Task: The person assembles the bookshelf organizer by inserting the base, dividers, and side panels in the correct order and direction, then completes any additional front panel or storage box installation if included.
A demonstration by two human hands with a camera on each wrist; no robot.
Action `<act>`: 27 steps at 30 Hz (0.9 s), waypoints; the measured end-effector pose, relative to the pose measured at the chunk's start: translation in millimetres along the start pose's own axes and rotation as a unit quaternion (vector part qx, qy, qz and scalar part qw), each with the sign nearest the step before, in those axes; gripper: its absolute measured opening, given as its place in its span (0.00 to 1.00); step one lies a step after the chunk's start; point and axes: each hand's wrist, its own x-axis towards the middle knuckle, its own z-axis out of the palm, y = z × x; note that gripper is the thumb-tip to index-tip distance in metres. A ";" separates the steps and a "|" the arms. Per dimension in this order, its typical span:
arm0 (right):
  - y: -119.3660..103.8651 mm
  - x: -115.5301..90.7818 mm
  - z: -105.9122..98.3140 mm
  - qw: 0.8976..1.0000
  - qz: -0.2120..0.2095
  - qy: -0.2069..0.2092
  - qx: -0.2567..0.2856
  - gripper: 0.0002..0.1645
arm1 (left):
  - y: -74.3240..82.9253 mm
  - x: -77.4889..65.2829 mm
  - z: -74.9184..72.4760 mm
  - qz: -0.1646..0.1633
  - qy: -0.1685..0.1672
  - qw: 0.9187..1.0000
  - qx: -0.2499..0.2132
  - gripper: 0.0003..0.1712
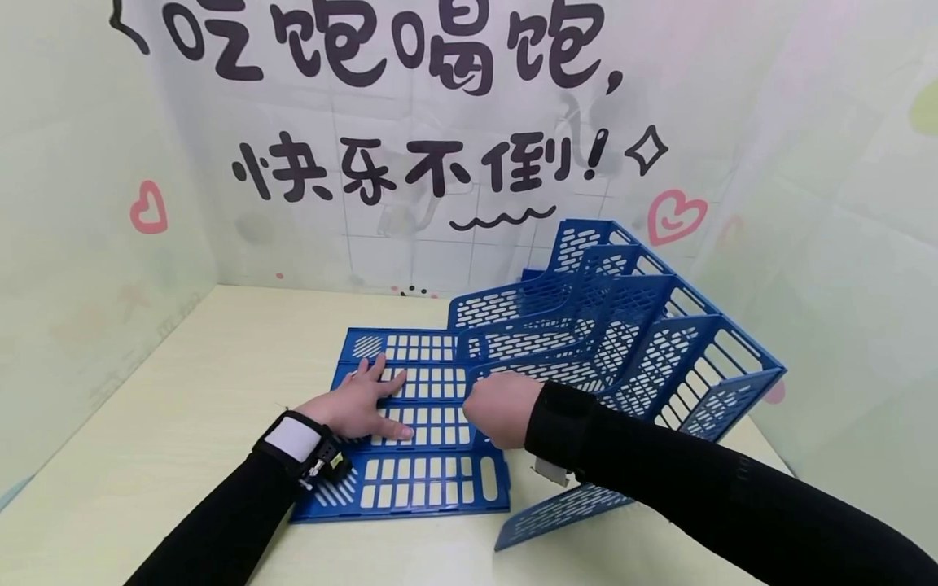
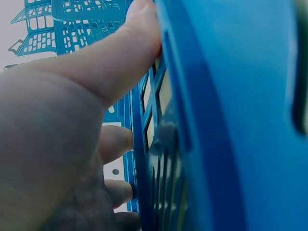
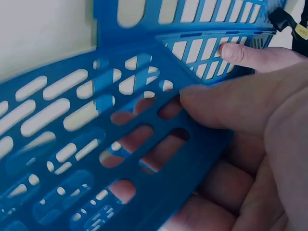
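A blue plastic file rack (image 1: 681, 370) with slotted dividers stands tilted on the right of the table. Its flat gridded base (image 1: 315, 511) spreads leftward in several joined strips. My left hand (image 1: 359, 407) rests on that base with its fingers spread; in the left wrist view the thumb (image 2: 139, 38) lies against a blue strip. My right hand (image 1: 501, 407) pinches the corner of a slotted divider (image 3: 192, 154), the thumb in front and the other fingers curled behind, showing through the slots. The divider's far part is hidden in the head view.
Another slotted panel (image 1: 557, 513) of the rack juts toward the table's front. Pale tabletop (image 1: 183, 391) lies left of the base. A printed white cloth (image 1: 440, 260) hangs behind the table, with more cloth at both sides.
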 end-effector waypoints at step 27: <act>-1.2 -32.6 -18.6 0.996 -0.002 0.079 0.045 0.15 | -2.0 -1.7 0.0 0.005 0.003 1.000 -0.003 0.63</act>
